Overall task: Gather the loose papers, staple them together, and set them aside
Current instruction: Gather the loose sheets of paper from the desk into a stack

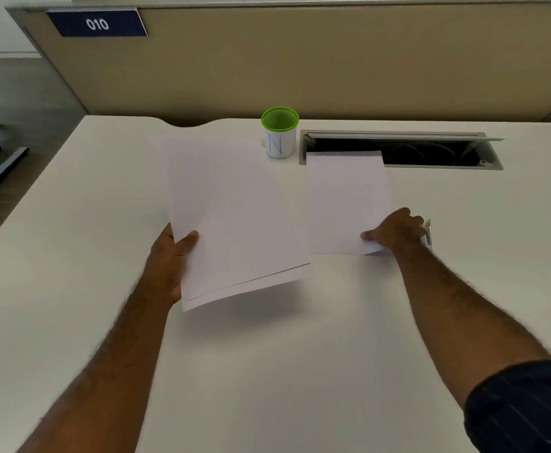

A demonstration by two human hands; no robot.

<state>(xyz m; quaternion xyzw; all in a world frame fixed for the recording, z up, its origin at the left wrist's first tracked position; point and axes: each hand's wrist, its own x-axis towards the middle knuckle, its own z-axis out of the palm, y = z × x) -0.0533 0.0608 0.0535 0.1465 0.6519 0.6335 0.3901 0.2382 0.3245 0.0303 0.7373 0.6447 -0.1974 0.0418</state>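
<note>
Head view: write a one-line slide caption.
Left hand lifts stacked sheets; right hand pinches another sheet.

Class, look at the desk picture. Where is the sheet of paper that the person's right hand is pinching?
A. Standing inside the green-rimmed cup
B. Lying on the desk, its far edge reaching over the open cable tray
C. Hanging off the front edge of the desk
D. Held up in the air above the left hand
B: the right hand pinches the near corner of the sheet, which lies on the desk with its far edge overlapping the open cable tray.
</note>
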